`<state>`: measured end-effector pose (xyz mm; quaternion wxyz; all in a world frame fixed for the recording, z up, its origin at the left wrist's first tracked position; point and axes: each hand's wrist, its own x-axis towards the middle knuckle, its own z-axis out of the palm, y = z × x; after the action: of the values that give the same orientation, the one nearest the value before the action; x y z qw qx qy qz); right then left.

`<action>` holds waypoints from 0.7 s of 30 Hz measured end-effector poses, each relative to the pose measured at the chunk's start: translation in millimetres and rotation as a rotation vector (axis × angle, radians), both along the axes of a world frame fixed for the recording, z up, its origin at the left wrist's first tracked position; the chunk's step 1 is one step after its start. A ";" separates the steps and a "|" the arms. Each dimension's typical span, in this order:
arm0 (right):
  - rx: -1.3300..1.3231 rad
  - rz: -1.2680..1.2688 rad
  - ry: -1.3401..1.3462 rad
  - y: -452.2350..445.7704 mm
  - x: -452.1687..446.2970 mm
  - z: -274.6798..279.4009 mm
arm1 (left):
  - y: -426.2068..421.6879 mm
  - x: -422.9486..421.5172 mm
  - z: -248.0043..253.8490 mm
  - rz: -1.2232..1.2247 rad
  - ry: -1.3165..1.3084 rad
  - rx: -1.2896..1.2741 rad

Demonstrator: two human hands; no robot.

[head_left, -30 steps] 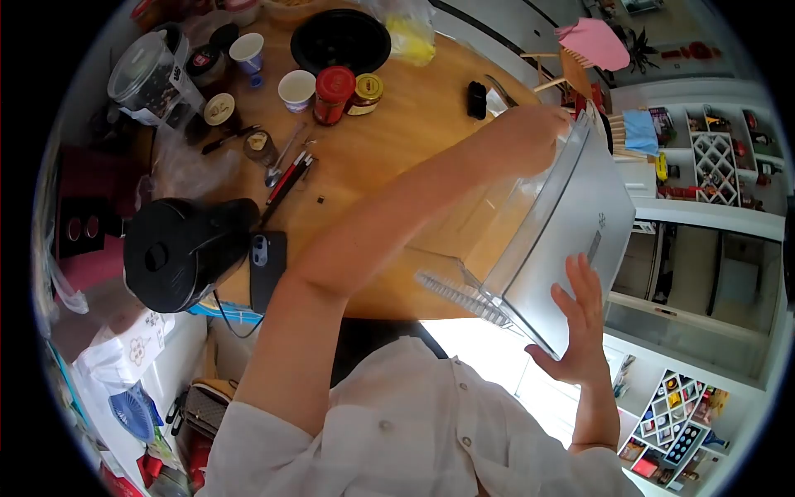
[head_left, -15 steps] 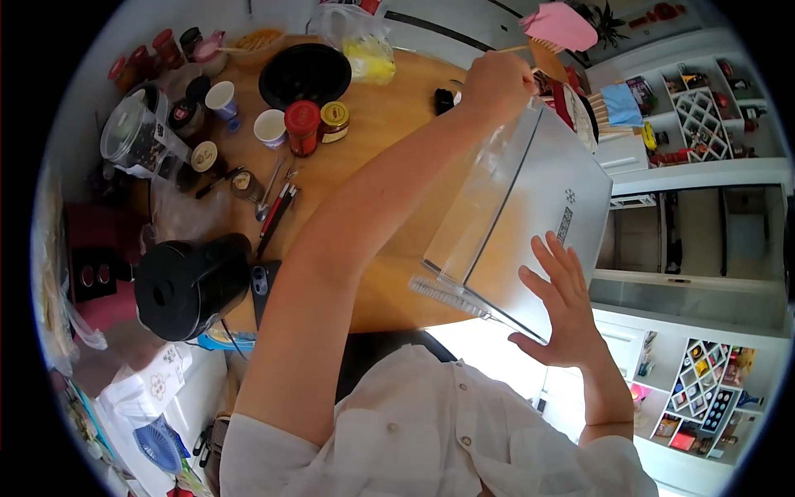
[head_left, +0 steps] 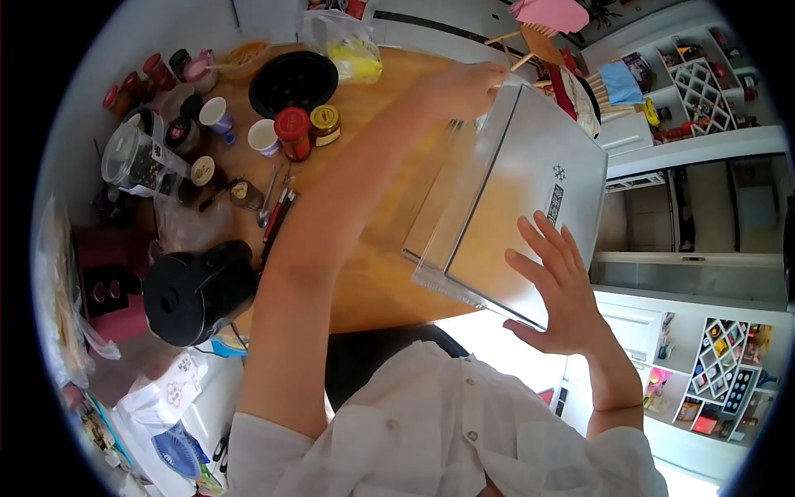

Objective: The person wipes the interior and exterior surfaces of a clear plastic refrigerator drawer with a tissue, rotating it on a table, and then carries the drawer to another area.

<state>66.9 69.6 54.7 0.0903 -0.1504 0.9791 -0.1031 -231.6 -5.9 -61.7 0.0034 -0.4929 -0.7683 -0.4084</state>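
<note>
A clear plastic freezer drawer [head_left: 530, 178] stands at the table's right edge, with a snowflake mark and a dark label strip on its frosted front panel. My left arm reaches across the table, and my left hand [head_left: 470, 89] is closed at the drawer's far upper edge; its fingertips are partly hidden and a little blurred. At the near end of the panel is my right hand [head_left: 563, 290], fingers spread, the thumb by the lower corner. Whether its palm presses on the panel I cannot tell.
On the wooden table [head_left: 377, 286] are a black round tray [head_left: 294, 83], a red-lidded jar [head_left: 292, 134], a gold-lidded jar [head_left: 325, 124], paper cups [head_left: 264, 137], pens [head_left: 280, 214] and a black appliance [head_left: 199, 291]. A chair [head_left: 542, 43] stands beyond the drawer.
The drawer and both my hands have shifted slightly left in view. My left hand remains at the far edge, and my right hand's fingers stay spread.
</note>
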 end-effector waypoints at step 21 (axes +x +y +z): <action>-0.015 -0.076 0.022 -4.3 -1.4 -0.9 | -100.5 85.6 1.2 -0.156 -0.027 0.142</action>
<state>65.5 65.4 53.8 0.0746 -0.1148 0.9842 -0.1120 -146.0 -106.4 -60.5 -0.0039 -0.5440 -0.6968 -0.4674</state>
